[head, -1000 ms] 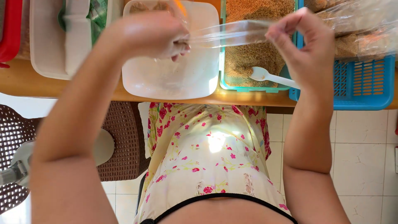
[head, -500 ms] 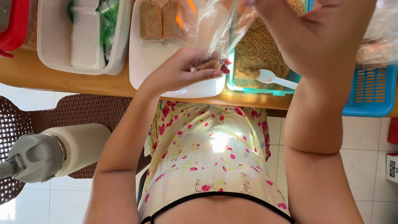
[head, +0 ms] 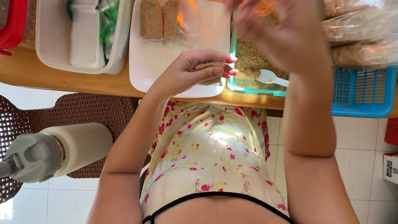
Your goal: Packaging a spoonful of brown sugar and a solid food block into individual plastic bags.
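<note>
Since a moment ago I've lowered my right hand (head: 286, 37), fingers loose; left hand (head: 195, 72) pinches the small brown packet (head: 208, 66), best kept level over the white tray (head: 157, 70).

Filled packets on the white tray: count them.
2: packet one lies at the white tray's far left edge, packet two beside it on its right. Glare beside them may hide more.

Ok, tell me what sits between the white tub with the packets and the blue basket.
In the head view, the white tray with two filled packets, then the teal tub of brown crumbs with a white spoon.
</note>
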